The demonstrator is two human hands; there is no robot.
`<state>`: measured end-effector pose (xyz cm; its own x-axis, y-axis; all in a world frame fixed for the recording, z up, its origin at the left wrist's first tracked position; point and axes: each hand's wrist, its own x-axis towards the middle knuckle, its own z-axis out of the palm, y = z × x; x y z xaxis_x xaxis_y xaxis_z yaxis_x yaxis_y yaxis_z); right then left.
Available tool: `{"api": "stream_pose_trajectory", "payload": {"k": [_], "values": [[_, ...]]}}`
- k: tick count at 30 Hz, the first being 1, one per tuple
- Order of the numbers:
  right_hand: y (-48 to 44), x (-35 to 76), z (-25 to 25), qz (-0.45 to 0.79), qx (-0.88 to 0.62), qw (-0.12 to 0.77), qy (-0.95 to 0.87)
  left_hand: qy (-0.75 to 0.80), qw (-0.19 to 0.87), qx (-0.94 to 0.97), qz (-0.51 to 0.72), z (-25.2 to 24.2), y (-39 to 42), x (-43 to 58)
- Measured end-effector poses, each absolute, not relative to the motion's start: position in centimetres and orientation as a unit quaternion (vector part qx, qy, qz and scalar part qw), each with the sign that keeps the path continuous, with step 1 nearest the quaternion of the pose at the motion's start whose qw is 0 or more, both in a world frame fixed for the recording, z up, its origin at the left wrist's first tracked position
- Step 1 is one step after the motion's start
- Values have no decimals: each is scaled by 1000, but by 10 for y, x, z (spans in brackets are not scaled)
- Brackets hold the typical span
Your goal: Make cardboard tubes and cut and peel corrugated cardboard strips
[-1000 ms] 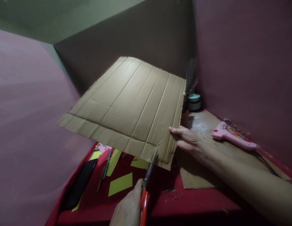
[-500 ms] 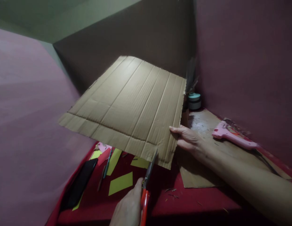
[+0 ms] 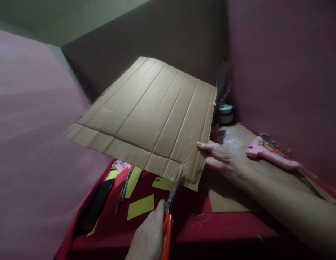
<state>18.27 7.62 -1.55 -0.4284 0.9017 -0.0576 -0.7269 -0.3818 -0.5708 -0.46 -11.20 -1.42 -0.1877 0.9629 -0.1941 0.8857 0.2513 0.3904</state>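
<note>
A large creased sheet of brown cardboard [image 3: 146,112] is held up at a tilt above the table. My right hand [image 3: 218,155] pinches its right edge near the lower corner, thumb on the upper face. Below the sheet, my left hand [image 3: 150,231] grips scissors [image 3: 169,216] with orange-red handles. The blades meet the cardboard's lower edge near that same corner, one blade showing over the top face. The left hand's fingers are partly hidden behind the handles.
On the red-covered table [image 3: 211,231] lie yellow paper pieces [image 3: 141,207], a dark phone [image 3: 96,206] and a blue pen-like stick [image 3: 126,185]. A pink glue gun [image 3: 273,155] rests on another cardboard sheet [image 3: 232,202] at the right. Behind stands a teal-lidded container [image 3: 225,113]. Pink walls flank both sides.
The cardboard and both hands appear slightly higher in the view. The scissors' handles and blades look a little further apart than before. My right hand keeps its grip.
</note>
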Motion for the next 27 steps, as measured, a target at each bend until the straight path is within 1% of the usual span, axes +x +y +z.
{"api": "stream_pose_trajectory", "payload": {"k": [5,9,13,27], "values": [[73,183,-12,822,-176,494,-224,774,232,579,106,-13,-110,-3],[73,183,-12,827,-172,486,-224,767,235,584,126,-15,-109,-3],[74,184,-11,821,-177,489,-237,775,244,571,119,-17,-107,-4],[72,185,-4,804,-188,509,-242,772,216,588,110,-11,-109,0]]}}
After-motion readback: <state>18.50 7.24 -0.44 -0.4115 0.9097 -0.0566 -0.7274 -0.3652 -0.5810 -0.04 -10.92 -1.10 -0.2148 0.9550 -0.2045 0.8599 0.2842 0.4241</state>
